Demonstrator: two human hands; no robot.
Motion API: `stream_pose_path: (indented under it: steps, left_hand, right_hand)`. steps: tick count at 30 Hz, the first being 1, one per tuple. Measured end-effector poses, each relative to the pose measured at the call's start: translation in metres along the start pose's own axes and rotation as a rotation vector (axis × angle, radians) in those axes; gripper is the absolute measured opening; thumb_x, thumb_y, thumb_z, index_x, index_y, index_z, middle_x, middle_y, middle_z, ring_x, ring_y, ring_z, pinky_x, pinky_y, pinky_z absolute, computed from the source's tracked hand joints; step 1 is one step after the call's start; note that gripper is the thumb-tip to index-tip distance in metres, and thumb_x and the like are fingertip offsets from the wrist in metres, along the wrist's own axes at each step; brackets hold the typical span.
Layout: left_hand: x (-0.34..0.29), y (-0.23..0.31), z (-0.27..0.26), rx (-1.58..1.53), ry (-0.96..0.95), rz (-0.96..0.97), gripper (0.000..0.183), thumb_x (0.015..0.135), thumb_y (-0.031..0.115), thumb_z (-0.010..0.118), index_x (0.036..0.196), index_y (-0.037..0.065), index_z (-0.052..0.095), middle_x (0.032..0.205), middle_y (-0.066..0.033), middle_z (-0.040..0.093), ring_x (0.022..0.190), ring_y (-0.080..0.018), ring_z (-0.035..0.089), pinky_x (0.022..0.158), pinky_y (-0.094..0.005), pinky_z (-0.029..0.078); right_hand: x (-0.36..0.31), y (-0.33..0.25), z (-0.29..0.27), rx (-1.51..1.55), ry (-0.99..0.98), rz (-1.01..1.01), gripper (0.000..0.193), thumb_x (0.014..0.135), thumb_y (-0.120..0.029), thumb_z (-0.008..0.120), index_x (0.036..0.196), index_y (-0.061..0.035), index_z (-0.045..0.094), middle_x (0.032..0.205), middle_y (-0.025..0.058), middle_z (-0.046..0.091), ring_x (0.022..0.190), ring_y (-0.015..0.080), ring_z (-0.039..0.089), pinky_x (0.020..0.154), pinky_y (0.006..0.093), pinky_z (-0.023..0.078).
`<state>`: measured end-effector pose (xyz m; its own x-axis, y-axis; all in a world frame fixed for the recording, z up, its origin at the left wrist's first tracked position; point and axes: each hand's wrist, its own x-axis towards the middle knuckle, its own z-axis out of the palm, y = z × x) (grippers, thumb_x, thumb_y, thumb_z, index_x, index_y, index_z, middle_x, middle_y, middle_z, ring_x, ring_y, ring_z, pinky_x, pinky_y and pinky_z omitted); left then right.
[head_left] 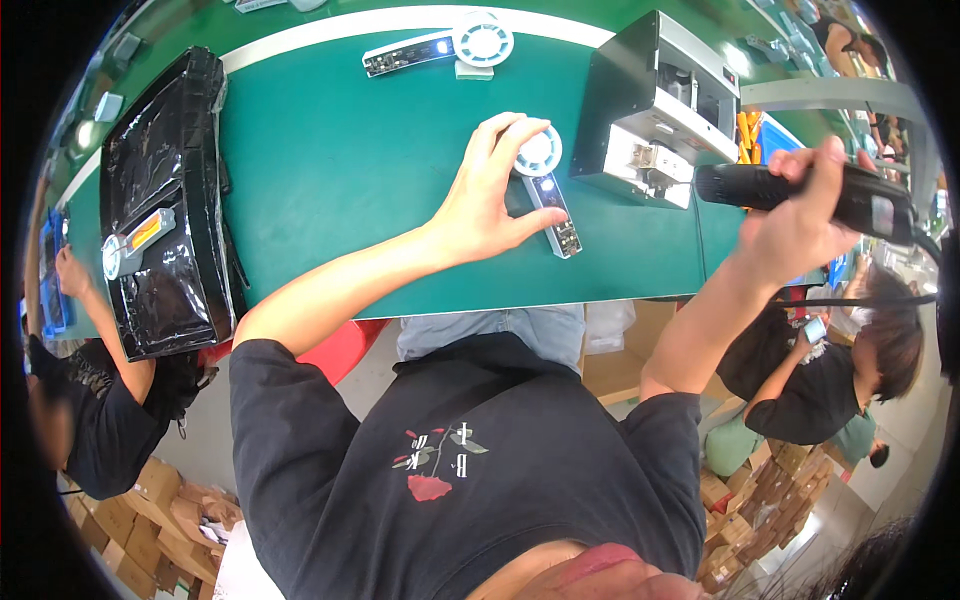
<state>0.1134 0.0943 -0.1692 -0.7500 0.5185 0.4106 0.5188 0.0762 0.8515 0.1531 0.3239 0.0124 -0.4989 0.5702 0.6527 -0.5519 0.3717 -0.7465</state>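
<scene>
A handheld fan (568, 238) with a round white grille, its circuit board exposed along the handle and a small light lit, lies on the green mat. My left hand (485, 200) holds it down, fingers at the fan head and thumb against the handle. Raised at the right, my right hand (795, 225) is wrapped round a black electric screwdriver (745, 187) with a cord. The tip end of the screwdriver points left, near the silver front of a black and metal box-shaped machine (620, 120). Farther back lies a second fan (412, 54), also with its board bare and lit.
A black plastic-wrapped bin (150, 180) stands at the left, with another fan (150, 230) on it. Orange-handled tools (745, 138) sit behind the machine. Co-workers (100, 400) are seated at both sides. Cardboard boxes (160, 510) are stacked on the floor.
</scene>
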Motion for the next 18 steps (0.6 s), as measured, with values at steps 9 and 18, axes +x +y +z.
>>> stream_pose_path:
  steps: [9, 18]
  left_hand:
    - [-0.008, 0.004, 0.000, 0.039, -0.034, -0.048, 0.104, 0.063, 0.021, 0.101, 0.153, 0.015, 0.047, 0.150, -0.0242, 0.038, 0.144, -0.0455, 0.040, 0.118, -0.0526, 0.042]
    - [-0.007, 0.005, 0.000, 0.036, -0.067, -0.068, 0.094, 0.067, 0.023, 0.096, 0.150, 0.020, 0.053, 0.151, -0.0255, 0.036, 0.146, -0.0477, 0.037, 0.119, -0.0550, 0.041]
  right_hand:
    - [-0.075, -0.023, -0.003, 0.031, -0.050, 0.172, 0.040, 0.100, 0.000, 0.068, 0.134, -0.0071, 0.047, 0.084, 0.0113, 0.062, 0.056, 0.0153, 0.053, 0.053, 0.0341, 0.049]
    - [-0.123, -0.052, -0.005, 0.129, -0.126, 0.101, 0.046, 0.101, -0.007, 0.068, 0.138, -0.0134, 0.041, 0.099, 0.0114, 0.063, 0.059, 0.0154, 0.056, 0.052, 0.0338, 0.053]
